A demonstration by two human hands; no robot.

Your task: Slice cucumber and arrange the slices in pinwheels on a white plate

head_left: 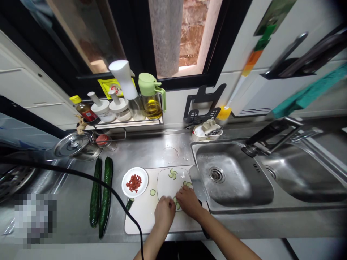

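A white square plate (165, 180) lies on a white cutting board (143, 220). Green cucumber slices (172, 174) are grouped on it, one group near the far edge and others at the right and near edges. My left hand (165, 209) is over the plate's near left corner, fingers pinched; what they hold is too small to make out. Beside it, my right hand (188, 202) has its fingers curled down by the near slices, their tips partly hidden. A single slice (152, 192) and a cucumber piece (130, 204) rest on the board, near a round dish (125, 180) of chopped red bits.
Two whole cucumbers (106, 195) lie left of the board. A knife blade (197, 178) shows at the board's right, beside the double sink (235, 173). Bottles and jars (151, 104) stand behind. A black cable (108, 186) crosses the left foreground.
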